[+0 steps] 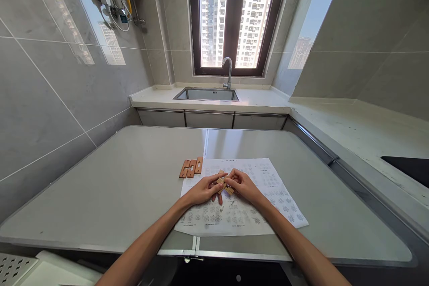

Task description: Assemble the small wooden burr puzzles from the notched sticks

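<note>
My left hand (pixel 203 191) and my right hand (pixel 244 185) meet over a printed instruction sheet (pixel 268 196) on a grey table (pixel 117 187). Between the fingertips of both hands sit small notched wooden puzzle pieces (pixel 224 184), crossed against each other. Three more wooden pieces (pixel 191 168) lie side by side just off the sheet's upper left corner, a short way beyond my left hand. The sheet shows rows of small diagrams.
Beyond the table runs a white counter with a steel sink (pixel 207 94) and a tap (pixel 228 71) under a window. A counter with a black hob (pixel 409 167) runs along the right. Tiled walls stand on the left and right.
</note>
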`<state>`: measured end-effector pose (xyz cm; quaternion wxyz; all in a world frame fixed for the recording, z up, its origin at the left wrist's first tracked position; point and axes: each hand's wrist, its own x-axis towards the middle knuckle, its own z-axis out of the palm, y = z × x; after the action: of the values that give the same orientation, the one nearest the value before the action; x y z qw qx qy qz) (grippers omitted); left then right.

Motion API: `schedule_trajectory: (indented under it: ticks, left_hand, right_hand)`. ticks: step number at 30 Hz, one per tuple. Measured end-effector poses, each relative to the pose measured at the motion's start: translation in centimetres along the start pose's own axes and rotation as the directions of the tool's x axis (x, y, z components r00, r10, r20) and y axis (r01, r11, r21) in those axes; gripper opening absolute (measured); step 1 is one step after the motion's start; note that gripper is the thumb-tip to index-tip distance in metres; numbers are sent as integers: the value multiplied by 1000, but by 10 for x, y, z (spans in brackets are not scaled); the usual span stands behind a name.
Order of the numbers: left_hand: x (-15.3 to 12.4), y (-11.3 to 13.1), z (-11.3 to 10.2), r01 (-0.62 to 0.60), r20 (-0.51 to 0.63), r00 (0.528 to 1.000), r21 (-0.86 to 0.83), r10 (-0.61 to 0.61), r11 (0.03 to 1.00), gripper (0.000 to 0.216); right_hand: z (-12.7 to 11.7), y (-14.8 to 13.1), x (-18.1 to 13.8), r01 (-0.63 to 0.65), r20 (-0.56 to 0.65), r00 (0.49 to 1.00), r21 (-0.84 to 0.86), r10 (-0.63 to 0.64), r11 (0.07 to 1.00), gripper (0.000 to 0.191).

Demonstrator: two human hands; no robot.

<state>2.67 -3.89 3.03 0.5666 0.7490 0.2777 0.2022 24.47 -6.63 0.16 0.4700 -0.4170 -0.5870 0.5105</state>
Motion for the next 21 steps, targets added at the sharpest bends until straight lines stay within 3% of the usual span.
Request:
schedule_trajectory:
  ticks: [12,18,21]
  left_hand:
    - [0,-1,1,-10,-9,1000,11,10,1000,65]
    - [-1,12,5,-29,-52,998,-36,27,999,65]
    - [-1,11,6,-65,-151,986,41,71,997,66]
  right_hand:
    - [0,-3,-2,20,-28,999,-115,-23,993,44]
    - [1,-1,2,-18,-73,997,17,19,1000,47]
    - [0,0,5,-41,-121,991,97,52,995,51]
